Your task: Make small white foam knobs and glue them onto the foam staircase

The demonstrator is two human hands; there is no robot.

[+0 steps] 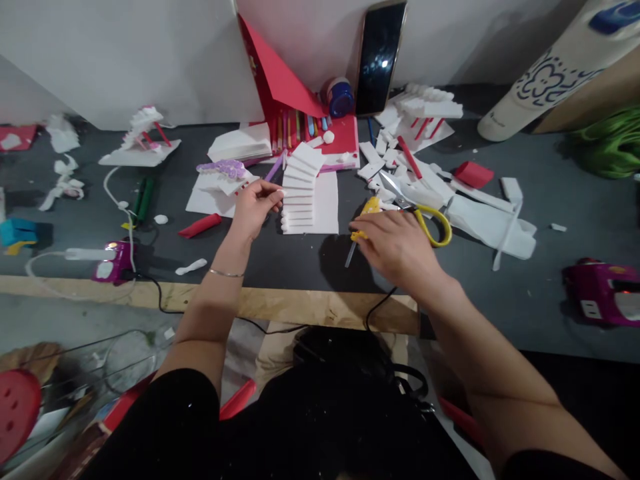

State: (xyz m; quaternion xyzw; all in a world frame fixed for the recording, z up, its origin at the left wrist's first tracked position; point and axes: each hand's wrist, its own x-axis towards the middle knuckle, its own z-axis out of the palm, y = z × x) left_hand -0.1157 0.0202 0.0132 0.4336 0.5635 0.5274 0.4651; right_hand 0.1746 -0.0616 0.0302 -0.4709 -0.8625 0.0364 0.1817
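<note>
A curved white staircase model [300, 193] with evenly set steps stands on a white sheet [327, 207] in the middle of the table. Small white balls [285, 222] line its lower left edge. My left hand [257, 207] is closed in a pinch at that edge, with what looks like another small white ball at the fingertips. Right of the model, my right hand [397, 243] is closed over a yellow glue gun [369, 208], palm down. A clear glue stick [351, 255] pokes out toward me. Yellow-handled scissors [433, 227] lie just beyond that hand.
White foam scraps [465, 223] spread to the right. Two finished-looking small stair models [140, 137] [430, 107] stand farther back. A phone [381, 60] leans on the wall beside a blue-lidded jar [341, 99]. A tall white bottle [545, 80] and purple power socket [600, 293] are at right.
</note>
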